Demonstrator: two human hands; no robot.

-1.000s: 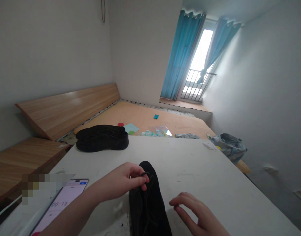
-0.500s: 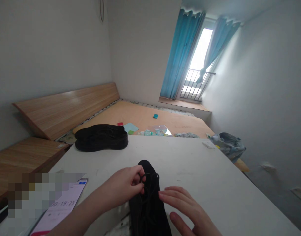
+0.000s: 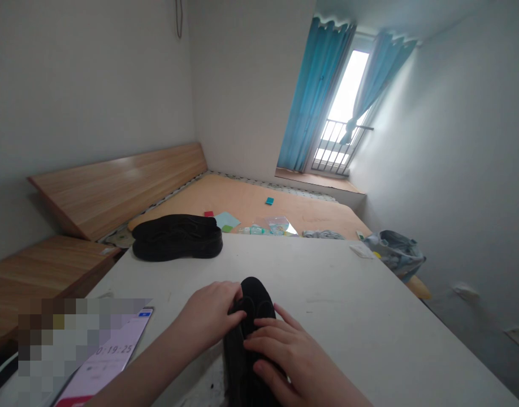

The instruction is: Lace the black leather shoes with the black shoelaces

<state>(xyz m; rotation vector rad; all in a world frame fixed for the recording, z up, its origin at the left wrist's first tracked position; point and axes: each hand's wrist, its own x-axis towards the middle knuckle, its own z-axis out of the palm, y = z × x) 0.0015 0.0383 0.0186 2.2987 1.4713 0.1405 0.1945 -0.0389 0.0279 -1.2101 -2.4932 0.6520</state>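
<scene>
A black shoe (image 3: 256, 287) lies on the white table right in front of me, its front end pointing away. My left hand (image 3: 215, 314) is closed at the shoe's left edge, thumb over the upper and fingertips partly hidden. Across the top and right side of the shoe rests my right hand (image 3: 293, 353), fingers spread and touching it. The laces are mostly covered by my hands, and I cannot make out a lace in either one. Another black shoe (image 3: 177, 240) sits sideways at the table's far left corner.
A phone (image 3: 111, 350) showing a timer lies at the left of the white table (image 3: 348, 305). Beyond the table is a bed (image 3: 242, 192) with paper pieces and plastic bags. A fabric bag (image 3: 395, 251) stands off the far right corner.
My left hand has let go of the lace loop it pinched and now holds the shoe's edge. My right hand has moved left from the table onto the shoe.
</scene>
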